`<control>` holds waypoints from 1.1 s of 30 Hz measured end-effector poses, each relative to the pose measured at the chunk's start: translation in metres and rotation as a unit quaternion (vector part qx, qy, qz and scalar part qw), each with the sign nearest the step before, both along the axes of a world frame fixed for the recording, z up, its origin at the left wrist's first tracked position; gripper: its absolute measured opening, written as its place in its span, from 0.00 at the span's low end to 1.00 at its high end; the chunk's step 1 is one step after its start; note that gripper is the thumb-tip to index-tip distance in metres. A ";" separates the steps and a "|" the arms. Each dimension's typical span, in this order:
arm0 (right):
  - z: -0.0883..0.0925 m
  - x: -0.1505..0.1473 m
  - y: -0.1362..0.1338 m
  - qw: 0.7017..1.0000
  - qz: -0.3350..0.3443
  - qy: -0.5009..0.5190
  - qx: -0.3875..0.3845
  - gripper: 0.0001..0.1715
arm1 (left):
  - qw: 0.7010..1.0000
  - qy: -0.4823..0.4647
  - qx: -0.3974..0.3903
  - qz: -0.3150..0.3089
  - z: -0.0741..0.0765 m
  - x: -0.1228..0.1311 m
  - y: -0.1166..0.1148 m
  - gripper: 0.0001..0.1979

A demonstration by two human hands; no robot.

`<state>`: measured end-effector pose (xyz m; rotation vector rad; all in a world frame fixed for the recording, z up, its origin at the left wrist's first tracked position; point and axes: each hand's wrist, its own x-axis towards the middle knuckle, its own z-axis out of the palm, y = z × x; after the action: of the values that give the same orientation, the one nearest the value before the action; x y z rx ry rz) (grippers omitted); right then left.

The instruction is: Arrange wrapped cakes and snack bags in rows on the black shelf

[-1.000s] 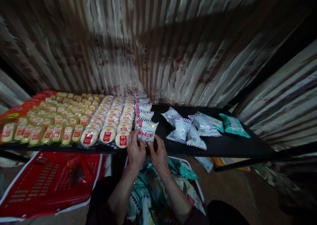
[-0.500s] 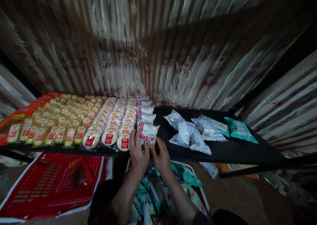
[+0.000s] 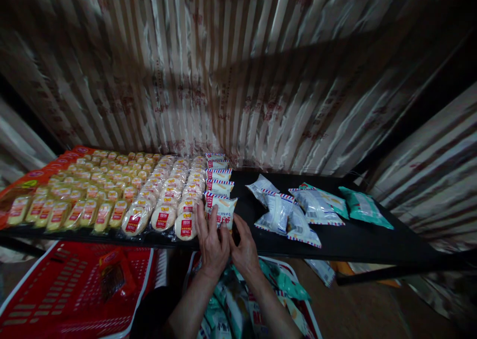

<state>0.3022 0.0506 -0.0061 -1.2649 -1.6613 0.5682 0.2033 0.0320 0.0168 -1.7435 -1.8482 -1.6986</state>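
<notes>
A white snack bag (image 3: pixel 222 209) with red print and a striped edge lies at the front of a column of similar bags (image 3: pixel 219 186) on the black shelf (image 3: pixel 335 242). My left hand (image 3: pixel 213 242) rests on its front left part, fingers spread. At its right front corner is my right hand (image 3: pixel 244 244), fingers apart and bent beside the bag. Left of the column, rows of round wrapped crackers (image 3: pixel 162 217) stand close to my left fingers. The fingertips under the bag's edge are partly hidden.
Yellow wrapped cakes (image 3: pixel 89 211) fill the left of the shelf. Loose silver bags (image 3: pixel 278 212) and green bags (image 3: pixel 365 207) lie to the right. Below are a red basket (image 3: pixel 74 284) and a basket of snack bags (image 3: pixel 233 292). A striped curtain (image 3: pixel 238 70) hangs behind.
The view has tilted up slightly, so the shelf sits lower. Both hands stay at the front bag, whose face now looks flatter and straighter, with different print showing between the fingers.
</notes>
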 end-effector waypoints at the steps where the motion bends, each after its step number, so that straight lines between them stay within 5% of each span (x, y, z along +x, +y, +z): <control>1: 0.000 0.000 0.001 1.000 0.003 -0.001 0.004 0.27 | 1.000 0.009 0.008 0.003 0.000 0.001 0.001 0.27; 12: 0.000 0.007 0.005 0.999 0.038 0.002 0.019 0.27 | 0.999 0.040 0.010 -0.005 0.006 0.002 0.011 0.23; 18: 0.003 0.013 0.005 0.994 0.051 0.089 -0.048 0.25 | 0.999 0.053 -0.006 0.007 0.009 0.002 0.011 0.23; 28: 0.020 -0.001 0.039 0.979 0.054 0.167 -0.103 0.36 | 0.997 0.070 -0.015 0.016 0.005 0.003 0.015 0.23; 33: 0.028 -0.008 0.046 0.973 0.110 0.173 -0.102 0.34 | 0.995 0.087 -0.032 0.030 0.003 0.004 0.016 0.22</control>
<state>0.2943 0.0961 0.0218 -1.0538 -1.4815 1.0553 0.2075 0.0481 0.0196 -1.7771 -1.8779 -1.4321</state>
